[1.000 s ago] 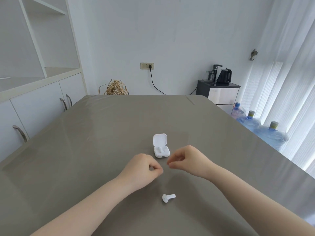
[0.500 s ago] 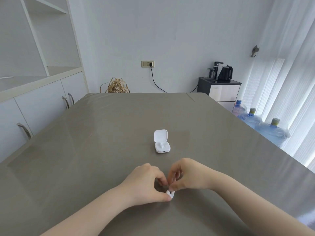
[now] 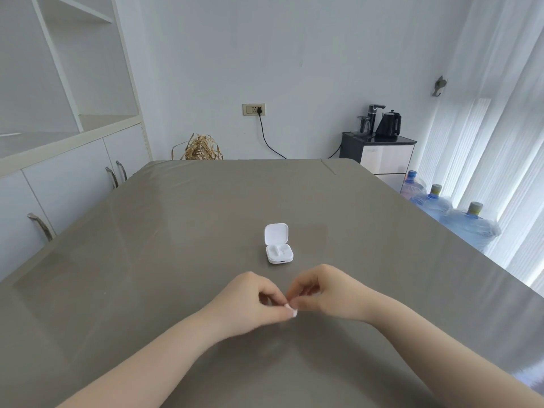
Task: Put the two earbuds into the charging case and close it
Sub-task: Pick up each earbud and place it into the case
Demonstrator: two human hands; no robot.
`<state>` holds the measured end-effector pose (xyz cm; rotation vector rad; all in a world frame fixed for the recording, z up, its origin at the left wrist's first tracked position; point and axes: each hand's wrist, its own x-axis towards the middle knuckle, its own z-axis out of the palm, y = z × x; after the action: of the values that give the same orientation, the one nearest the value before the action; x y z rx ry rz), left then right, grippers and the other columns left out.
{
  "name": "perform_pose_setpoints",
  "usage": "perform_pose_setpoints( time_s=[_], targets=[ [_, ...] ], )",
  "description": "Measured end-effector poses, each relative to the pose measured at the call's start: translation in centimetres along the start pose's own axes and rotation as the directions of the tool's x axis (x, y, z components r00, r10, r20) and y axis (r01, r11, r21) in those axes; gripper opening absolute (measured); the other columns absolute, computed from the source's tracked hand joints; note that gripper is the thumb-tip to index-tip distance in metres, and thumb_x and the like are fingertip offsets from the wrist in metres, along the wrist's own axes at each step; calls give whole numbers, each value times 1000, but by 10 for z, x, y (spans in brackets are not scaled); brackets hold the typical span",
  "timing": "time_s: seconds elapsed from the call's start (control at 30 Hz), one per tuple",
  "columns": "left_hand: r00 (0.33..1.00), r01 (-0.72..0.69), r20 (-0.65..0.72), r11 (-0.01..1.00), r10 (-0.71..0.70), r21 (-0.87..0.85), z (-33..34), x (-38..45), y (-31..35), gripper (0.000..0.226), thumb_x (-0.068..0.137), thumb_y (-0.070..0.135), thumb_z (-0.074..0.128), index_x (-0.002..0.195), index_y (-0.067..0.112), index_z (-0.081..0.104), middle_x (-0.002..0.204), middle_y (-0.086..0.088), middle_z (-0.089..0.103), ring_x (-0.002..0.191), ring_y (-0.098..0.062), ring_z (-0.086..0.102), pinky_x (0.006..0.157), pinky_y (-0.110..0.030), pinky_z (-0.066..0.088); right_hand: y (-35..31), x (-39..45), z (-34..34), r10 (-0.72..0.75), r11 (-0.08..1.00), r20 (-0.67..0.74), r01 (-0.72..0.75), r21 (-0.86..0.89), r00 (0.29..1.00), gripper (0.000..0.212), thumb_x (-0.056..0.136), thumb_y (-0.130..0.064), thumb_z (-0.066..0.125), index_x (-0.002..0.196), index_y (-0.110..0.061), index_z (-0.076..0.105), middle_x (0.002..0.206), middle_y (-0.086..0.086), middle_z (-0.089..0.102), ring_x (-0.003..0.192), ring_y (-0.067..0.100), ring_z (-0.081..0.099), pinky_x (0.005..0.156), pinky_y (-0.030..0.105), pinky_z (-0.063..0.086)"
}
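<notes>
The white charging case (image 3: 279, 254) stands open on the grey table (image 3: 176, 245), its lid tilted back. I cannot tell what its wells hold. Just in front of it, my left hand (image 3: 250, 301) and my right hand (image 3: 326, 293) meet fingertip to fingertip. Between them they pinch a small white earbud (image 3: 290, 309), of which only a bit shows. No other earbud is in sight on the table.
White cabinets (image 3: 73, 178) line the table's left side. Water bottles (image 3: 459, 219) stand on the floor to the right, and behind them is a side unit with a kettle (image 3: 388, 125).
Both hands drew back from the case toward me and closed on the earbud that lay on the table. It is now pinched between their fingertips.
</notes>
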<state>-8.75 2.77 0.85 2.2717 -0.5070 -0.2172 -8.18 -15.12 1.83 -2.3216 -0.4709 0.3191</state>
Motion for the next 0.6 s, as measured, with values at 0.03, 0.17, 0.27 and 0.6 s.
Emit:
perform_pose_setpoints(
  time_s=[0.03,0.17,0.27,0.6],
  targets=[
    [999,37,-4,998,-37,-59,-4,5,0,12,71,37,74,60,33,70,59,11,61,54,0,48,58,-11,36,1,2,-2,0,1000,-33,1,22,999,14,81,-19,62,87,-19,74,80,-5,69,71,4,58,75,21,48],
    [979,188,-17,940,-201,-284,-14,26,0,13,78,27,68,74,16,74,64,7,64,61,-6,54,65,-20,41,3,14,-7,12,998,-148,-2,68,989,11,81,-20,64,87,-17,73,72,-10,64,55,-5,51,59,7,40],
    [968,222,-10,872,-251,-436,-15,41,2,18,85,20,60,75,10,72,69,1,64,56,-8,54,57,-18,43,2,24,-6,44,994,-243,-18,106,969,21,78,-28,69,85,-8,72,72,-4,65,61,2,53,64,16,42],
    [944,-12,-329,999,-5,-48,-9,80,7,14,80,5,56,76,16,64,75,-3,54,68,-17,47,64,-23,40,3,74,-20,291,941,-297,-216,259,910,25,80,-16,59,55,-10,59,59,2,62,57,19,54,63,27,47]
  ],
)
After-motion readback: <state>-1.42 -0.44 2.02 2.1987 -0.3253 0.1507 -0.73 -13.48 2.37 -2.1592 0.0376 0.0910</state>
